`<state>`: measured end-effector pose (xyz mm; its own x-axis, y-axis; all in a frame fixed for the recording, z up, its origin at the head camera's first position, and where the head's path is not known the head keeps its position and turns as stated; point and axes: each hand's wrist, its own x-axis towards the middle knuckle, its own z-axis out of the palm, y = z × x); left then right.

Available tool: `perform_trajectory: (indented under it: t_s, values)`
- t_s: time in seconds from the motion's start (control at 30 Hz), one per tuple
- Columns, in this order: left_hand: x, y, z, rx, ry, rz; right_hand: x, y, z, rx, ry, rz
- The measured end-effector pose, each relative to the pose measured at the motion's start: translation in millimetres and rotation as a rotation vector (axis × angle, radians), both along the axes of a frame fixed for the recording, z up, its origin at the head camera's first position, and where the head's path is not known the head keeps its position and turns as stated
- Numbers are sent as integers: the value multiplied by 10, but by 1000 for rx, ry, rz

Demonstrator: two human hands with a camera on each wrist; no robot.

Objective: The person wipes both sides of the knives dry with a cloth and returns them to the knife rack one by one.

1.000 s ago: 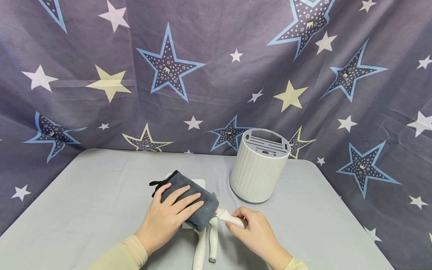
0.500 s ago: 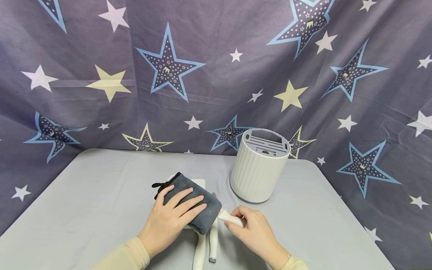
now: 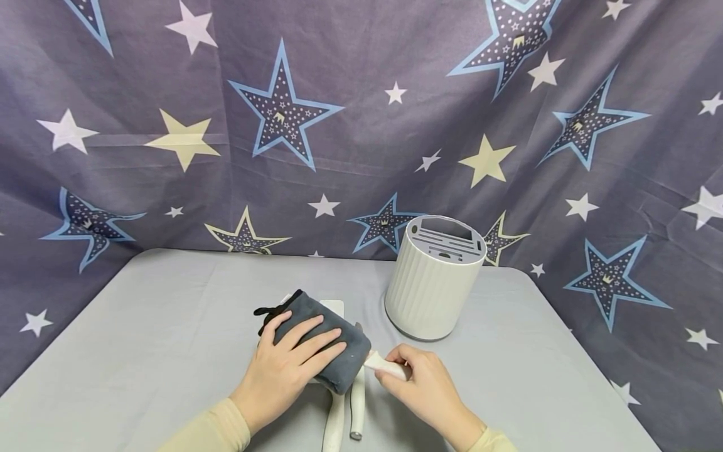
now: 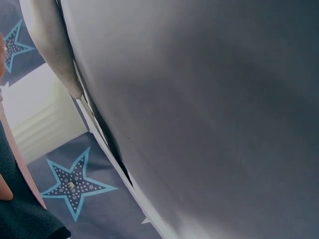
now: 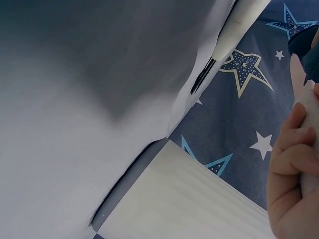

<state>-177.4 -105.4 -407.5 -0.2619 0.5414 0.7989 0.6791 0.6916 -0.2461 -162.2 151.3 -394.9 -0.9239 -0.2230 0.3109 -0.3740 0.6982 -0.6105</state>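
My left hand (image 3: 282,370) holds a folded dark grey cloth (image 3: 339,351) with a black edge and loop, fingers spread over its top; the thumb is hidden. My right hand (image 3: 426,383) grips the white handle (image 3: 390,366) of a knife, thumb and fingers curled round it. In the left wrist view the knife's pink blade (image 4: 22,164) runs along the cloth's edge, raised over the table. The right wrist view shows part of that blade (image 5: 297,74) between handle and cloth. Below the cloth lie a white board (image 3: 334,306) and two white handles, one longer (image 3: 334,420), one metal-capped (image 3: 358,408).
A ribbed white knife block (image 3: 432,285) with a slotted grey top stands behind my right hand. A pale grey cover lies over the table (image 3: 181,314). Behind it hangs a purple-grey curtain (image 3: 361,138) printed with stars.
My left hand and the cloth have shifted slightly right along the blade, towards the knife's handle, then stayed nearly still. My right hand has hardly moved.
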Motion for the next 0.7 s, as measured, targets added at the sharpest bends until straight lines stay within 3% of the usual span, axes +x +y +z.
perform_trajectory:
  t_s: [0.33,0.7]
  values:
    - [1,-36,-21,-13,-21,4,8,6,0,-11,-3,8]
    - [17,-86,4,2,6,1,26,36,-3,-18,-5,14]
